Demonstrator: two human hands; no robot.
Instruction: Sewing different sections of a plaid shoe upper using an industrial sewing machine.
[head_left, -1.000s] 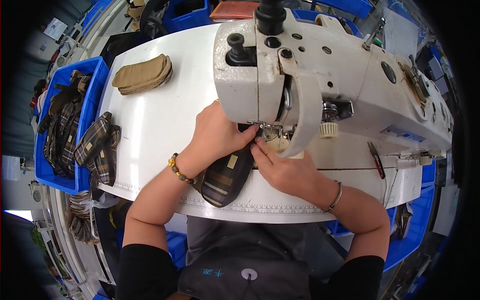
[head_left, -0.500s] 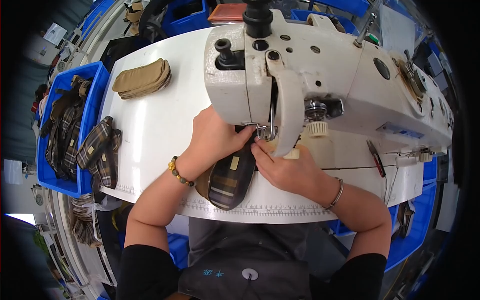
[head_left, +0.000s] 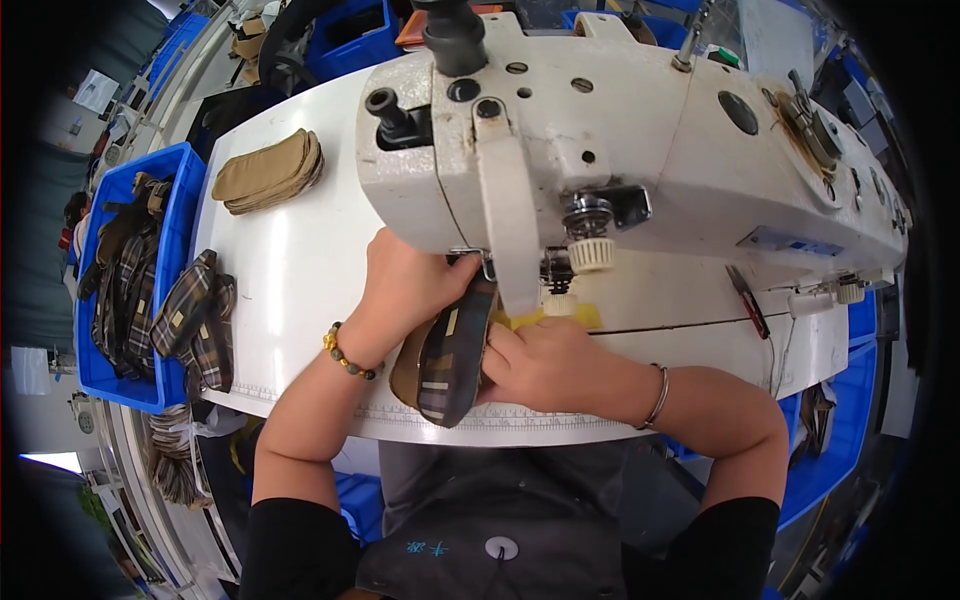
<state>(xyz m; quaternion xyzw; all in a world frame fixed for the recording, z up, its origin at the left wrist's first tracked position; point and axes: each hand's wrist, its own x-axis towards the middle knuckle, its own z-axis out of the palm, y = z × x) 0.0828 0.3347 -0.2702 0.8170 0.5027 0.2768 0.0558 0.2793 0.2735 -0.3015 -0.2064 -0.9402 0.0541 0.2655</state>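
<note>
A plaid fabric piece [head_left: 450, 350] with a tan layer and a small pale label lies under the front of a white sewing machine [head_left: 660, 130]. My left hand [head_left: 408, 285] pinches its far end close by the presser foot, thumb toward the needle area. The machine's head hides part of the fingertips and the needle. My right hand [head_left: 555, 365] grips the right edge of the same piece with bent fingers, partly tucked behind the fabric. The piece is tilted up a little along that edge.
A stack of tan fabric pieces [head_left: 268, 172] lies at the far left of the white table [head_left: 290, 330]. Beside it stands a blue bin [head_left: 130, 397] filled with plaid pieces, and more plaid pieces [head_left: 195, 315] lie next to it. Thread snips [head_left: 748, 303] rest on the right.
My right hand has moved from beside the presser foot down along the fabric's right edge. The fabric has turned and lifted on that side. My left hand still holds the far end.
</note>
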